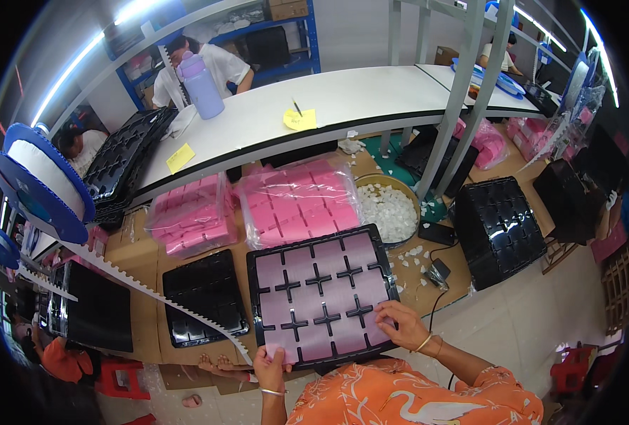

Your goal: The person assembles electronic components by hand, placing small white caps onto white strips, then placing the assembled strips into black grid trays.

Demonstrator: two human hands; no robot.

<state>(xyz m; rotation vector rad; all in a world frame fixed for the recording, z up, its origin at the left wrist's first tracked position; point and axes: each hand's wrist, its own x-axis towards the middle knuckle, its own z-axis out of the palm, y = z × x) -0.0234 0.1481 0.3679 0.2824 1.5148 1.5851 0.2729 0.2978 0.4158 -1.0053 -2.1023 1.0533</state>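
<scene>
A black plastic tray (319, 280) lies before me, its compartments split by cross-shaped ridges and filled with flat mauve-pink square pieces. At its near left corner, my left hand (270, 368) is closed on a light pink square piece (282, 352), pinched between thumb and finger. My right hand (402, 327) rests at the tray's right rim with its fingers drawn together; whatever lies between the fingertips is hidden. A notched white strip (166, 301) hangs from a blue reel (42, 184) and ends just left of my left hand.
Bagged pink pieces (300, 202) sit behind the tray. A round bowl (418, 205) of white scraps stands to their right. Black trays are at the left (204, 297) and right (502, 230). Beyond runs a white shelf (258, 113) with a lilac bottle (202, 88). Other people work nearby.
</scene>
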